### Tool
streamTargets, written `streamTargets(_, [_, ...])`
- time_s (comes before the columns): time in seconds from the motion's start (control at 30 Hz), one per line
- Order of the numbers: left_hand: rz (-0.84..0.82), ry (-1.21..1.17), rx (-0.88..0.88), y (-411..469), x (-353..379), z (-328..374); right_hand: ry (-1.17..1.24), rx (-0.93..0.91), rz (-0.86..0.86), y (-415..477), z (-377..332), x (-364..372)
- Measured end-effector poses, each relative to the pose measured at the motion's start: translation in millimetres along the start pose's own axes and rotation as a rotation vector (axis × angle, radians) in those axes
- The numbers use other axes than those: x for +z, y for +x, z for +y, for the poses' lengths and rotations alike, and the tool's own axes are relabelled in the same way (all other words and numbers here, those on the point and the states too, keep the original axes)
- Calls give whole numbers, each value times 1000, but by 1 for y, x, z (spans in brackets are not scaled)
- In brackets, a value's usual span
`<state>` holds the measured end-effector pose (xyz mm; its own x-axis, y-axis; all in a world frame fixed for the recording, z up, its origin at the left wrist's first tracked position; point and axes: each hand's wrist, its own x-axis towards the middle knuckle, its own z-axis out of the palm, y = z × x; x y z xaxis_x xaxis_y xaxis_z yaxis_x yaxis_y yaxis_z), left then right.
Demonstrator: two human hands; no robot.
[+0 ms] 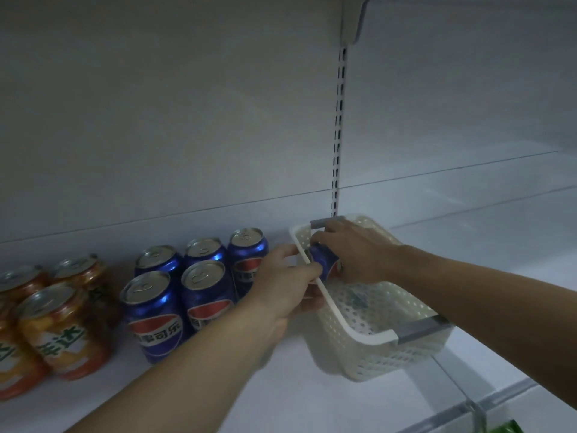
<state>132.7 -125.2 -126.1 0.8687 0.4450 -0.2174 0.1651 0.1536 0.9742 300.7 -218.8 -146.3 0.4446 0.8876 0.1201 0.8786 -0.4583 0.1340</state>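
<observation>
While our right hand (356, 254) curls round the Pepsi can (324, 265) inside the white basket (384, 360), our left hand (281, 285) pinches its rim. Probably unloading, so we lift straight up, basket held steady, clearing the rim.

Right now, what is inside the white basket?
One blue can, gripped by the right hand; the basket floor nearer the camera looks bare. The far corner under that hand is covered.

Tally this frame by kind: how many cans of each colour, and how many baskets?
Blue cans: 6 (5 standing on the shelf, 1 gripped by the right hand)
Orange cans: 4
White basket: 1
Total: 11
</observation>
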Motion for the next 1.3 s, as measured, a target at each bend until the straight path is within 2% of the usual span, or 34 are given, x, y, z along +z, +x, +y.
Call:
streamTargets(0.13, [4,-35,7,1,6,0,-36,38,0,-5,-4,-8])
streamTargets(0.27, [21,120,27,-7,4,5,-65,78,-91,-8,-14,-38])
streamTargets(0.33, [32,238,112,-21,-7,7,23,103,-105,-8,-23,-57])
streamTargets(0.47, [66,342,378,-46,-48,17,374,133,135,-5,-61,-89])
streamTargets(0.53, [125,342,474,-55,-70,26,518,139,175,5,-87,-91])
streamTargets(0.7, [226,290,515,-67,-114,34,587,214,63,45,-125,-71])
streamTargets(0.8, [240,235,535,-69,-132,33,566,243,-30,57,-125,-62])
streamTargets(0.9, [228,199,531,-68,-141,31,631,265,-38,60,-122,-56])
streamTargets(1.0, [196,193,549,-71,-145,30,669,320,40,54,-120,-63])
streamTargets(1.17, [195,204,627,-79,-152,33,609,281,350,37,-120,-123])
streamTargets(1.3, [184,241,623,-82,-158,36,840,159,487,25,-144,-181])
